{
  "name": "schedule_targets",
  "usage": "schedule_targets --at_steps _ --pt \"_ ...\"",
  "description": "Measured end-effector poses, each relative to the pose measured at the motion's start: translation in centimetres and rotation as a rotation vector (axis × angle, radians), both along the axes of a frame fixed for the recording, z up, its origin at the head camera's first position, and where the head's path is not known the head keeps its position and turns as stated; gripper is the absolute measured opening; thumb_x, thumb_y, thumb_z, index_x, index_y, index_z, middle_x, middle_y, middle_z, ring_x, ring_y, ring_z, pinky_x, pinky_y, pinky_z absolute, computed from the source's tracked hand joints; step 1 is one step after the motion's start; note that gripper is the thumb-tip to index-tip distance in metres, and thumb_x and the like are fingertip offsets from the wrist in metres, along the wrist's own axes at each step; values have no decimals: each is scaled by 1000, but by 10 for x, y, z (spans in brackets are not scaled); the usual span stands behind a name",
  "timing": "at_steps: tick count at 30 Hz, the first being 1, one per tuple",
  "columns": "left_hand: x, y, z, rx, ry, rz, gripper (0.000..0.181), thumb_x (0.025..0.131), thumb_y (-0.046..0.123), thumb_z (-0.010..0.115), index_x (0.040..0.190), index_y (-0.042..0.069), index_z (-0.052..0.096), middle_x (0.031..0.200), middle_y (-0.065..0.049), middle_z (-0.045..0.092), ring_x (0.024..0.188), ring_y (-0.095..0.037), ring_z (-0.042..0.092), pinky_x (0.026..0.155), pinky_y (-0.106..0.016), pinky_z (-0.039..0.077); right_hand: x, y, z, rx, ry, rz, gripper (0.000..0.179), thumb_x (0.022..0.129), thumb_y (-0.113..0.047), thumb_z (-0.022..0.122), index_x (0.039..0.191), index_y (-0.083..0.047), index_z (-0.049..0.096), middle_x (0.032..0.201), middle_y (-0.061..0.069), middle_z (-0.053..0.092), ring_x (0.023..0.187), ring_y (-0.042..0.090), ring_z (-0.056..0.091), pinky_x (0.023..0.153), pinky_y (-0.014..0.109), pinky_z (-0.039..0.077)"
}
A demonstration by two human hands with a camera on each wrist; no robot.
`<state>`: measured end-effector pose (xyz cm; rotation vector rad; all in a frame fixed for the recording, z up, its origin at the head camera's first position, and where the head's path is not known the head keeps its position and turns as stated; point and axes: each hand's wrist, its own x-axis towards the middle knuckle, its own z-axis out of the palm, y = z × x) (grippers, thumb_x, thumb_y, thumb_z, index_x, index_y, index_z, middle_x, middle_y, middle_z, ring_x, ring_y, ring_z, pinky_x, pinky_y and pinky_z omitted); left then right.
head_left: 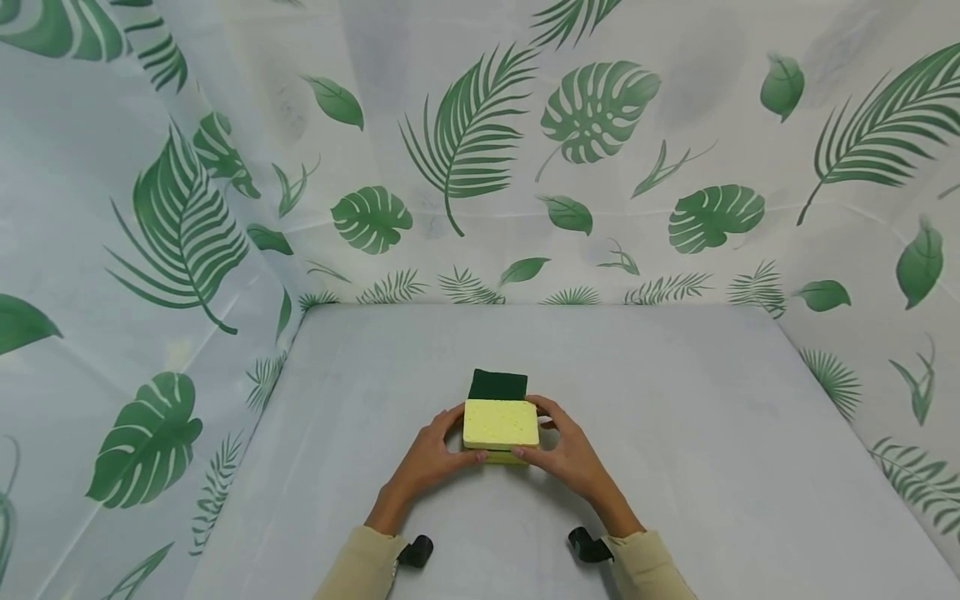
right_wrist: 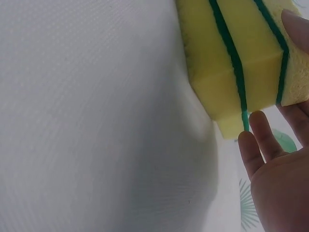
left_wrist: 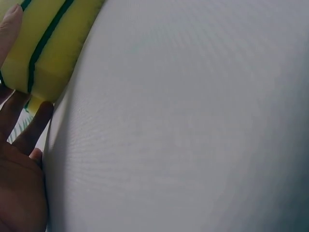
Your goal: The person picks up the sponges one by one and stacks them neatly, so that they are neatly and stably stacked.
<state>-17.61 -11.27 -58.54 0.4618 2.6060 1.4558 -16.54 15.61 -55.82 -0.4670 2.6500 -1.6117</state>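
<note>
Yellow sponges with dark green scouring layers are stacked on the table. Yellow side up, the top sponge [head_left: 501,423] lies between both hands. My left hand [head_left: 431,450] holds it at its left side, thumb along the front edge and fingers reaching round behind. From the right, my right hand [head_left: 566,454] grips it the same way, its thumb at the front right corner. Beneath, the lower sponges [right_wrist: 217,92] show yellow and green bands in the right wrist view. Another sponge [head_left: 498,385] sits just behind, green face up, partly hidden by the top one.
A pale cloth covers the table [head_left: 660,400]. White curtains [head_left: 465,250] with green leaf prints stand at the back and both sides. Black wrist cameras [head_left: 417,552] are strapped beneath the beige sleeves [head_left: 362,562].
</note>
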Motion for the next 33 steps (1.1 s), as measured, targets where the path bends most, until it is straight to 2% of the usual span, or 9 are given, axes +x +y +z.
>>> schedule_targets --at_steps 8,15,22,25,29,32,33 --pt "1 -3 0 19 -6 -24 95 90 49 86 164 9 43 163 -11 48 153 -36 39 121 -61 33 1 0 -2 -10 -13 2 85 87 -29 92 157 -7 49 144 11 61 132 35 55 108 62 44" --pt "3 -10 3 119 -2 -34 90 91 39 88 165 18 43 159 -2 54 152 -24 43 123 -56 32 1 0 -4 -20 -15 -2 82 87 -29 91 156 -10 50 143 11 62 130 35 56 108 62 45" --pt "2 -14 5 116 2 -15 89 92 42 86 167 21 41 160 2 53 153 -21 41 123 -59 29 0 0 -4 -28 -13 2 82 87 -29 90 156 -9 51 142 12 62 130 36 56 107 62 45" --pt "-2 -17 8 114 25 9 82 97 41 81 167 22 41 160 5 53 152 -22 44 121 -62 31 0 0 -5 -31 -16 1 82 87 -28 90 156 -8 50 142 12 62 130 36 56 107 62 45" --pt "-11 -23 15 119 66 40 74 104 30 73 168 21 38 161 5 52 149 -25 48 118 -66 33 0 0 -4 -35 -26 -2 83 87 -26 91 156 -7 50 142 12 62 131 37 55 107 62 45" --pt "-21 -29 21 113 95 53 73 105 24 70 169 21 36 163 3 51 149 -27 48 119 -65 34 1 1 -4 -36 -34 0 83 87 -25 91 156 -6 50 142 12 62 131 37 55 107 62 44" --pt "-25 -31 23 107 103 54 73 106 27 70 169 22 35 163 2 50 149 -27 47 119 -63 34 1 2 -4 -35 -38 -1 83 86 -24 91 156 -6 50 142 12 62 131 37 55 107 62 44"
